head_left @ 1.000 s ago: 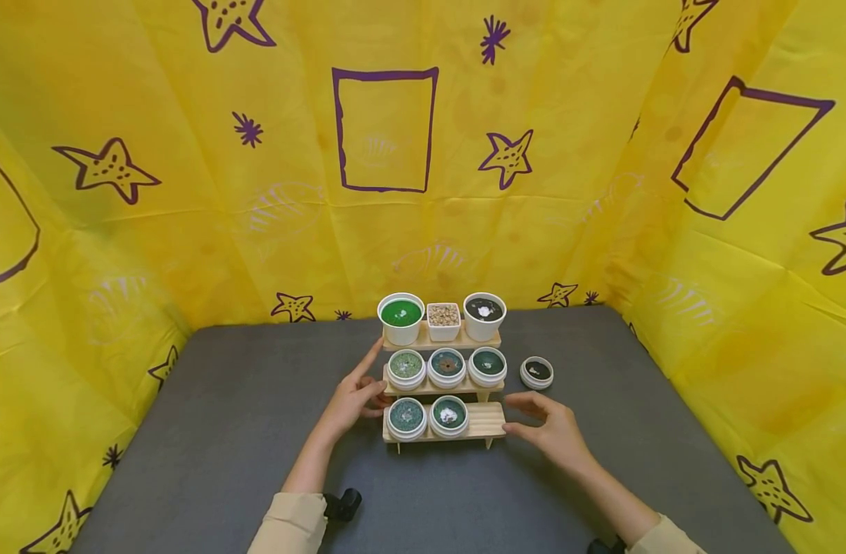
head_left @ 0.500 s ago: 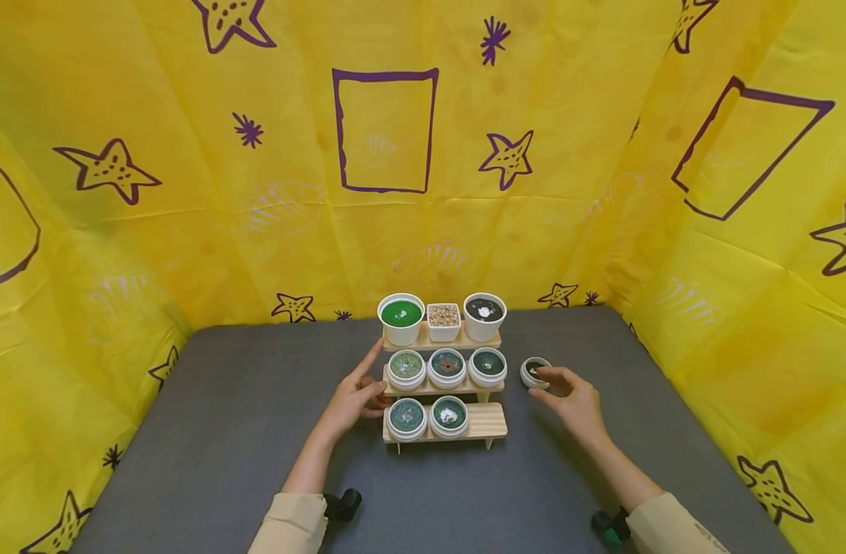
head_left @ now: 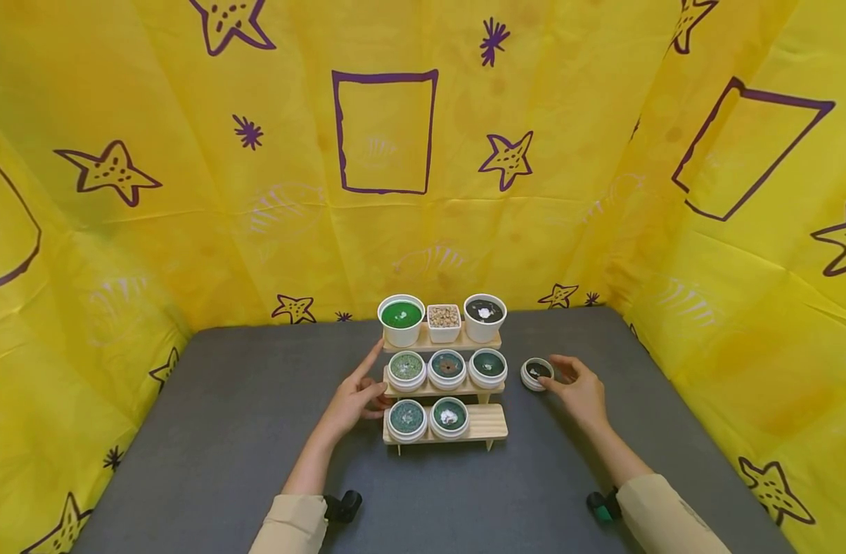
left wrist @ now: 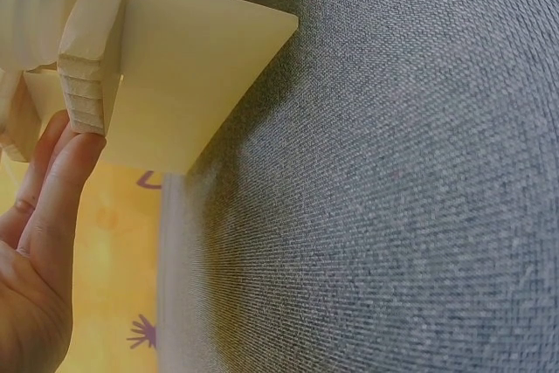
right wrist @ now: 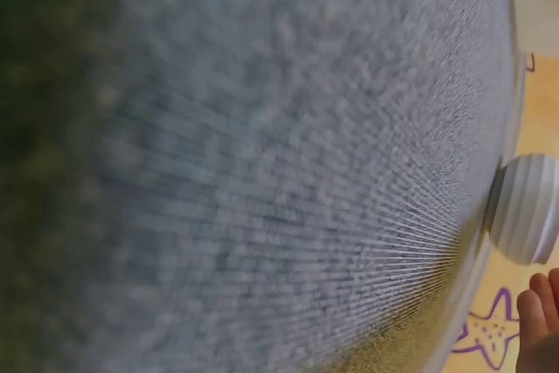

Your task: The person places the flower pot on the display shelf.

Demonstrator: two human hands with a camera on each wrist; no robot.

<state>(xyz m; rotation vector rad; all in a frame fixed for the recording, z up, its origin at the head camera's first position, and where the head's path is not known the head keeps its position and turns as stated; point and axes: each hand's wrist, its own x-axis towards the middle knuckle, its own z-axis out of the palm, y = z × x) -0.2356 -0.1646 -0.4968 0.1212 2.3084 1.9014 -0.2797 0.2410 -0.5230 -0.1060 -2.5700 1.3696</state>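
A three-tier wooden display stand [head_left: 488,422] carries white pots with green and dark fillings. My left hand [head_left: 347,404] is at the stand's left side in the head view, its index finger stretched toward the top tier. In the left wrist view, fingertips [left wrist: 87,141] touch the end of a wooden board [left wrist: 85,93]. To the right of the stand, a small round white pot [head_left: 528,380] with a dark filling sits on the table. My right hand [head_left: 581,392] is at its right side, thumb near the rim. In the right wrist view, a gap shows between the ribbed pot [right wrist: 524,207] and the fingertips.
The top tier holds a green-filled cup [head_left: 401,332], a square bowl of beige bits [head_left: 443,333] and a dark-filled cup [head_left: 483,331]. Several round pots fill the middle tier; two stand on the lowest. Yellow patterned cloth [head_left: 423,231] encloses the grey table [head_left: 257,400].
My right hand has moved from the lowest tier's right end to the small pot on the right, then shifted slightly right. The left hand and the pots stay in place.
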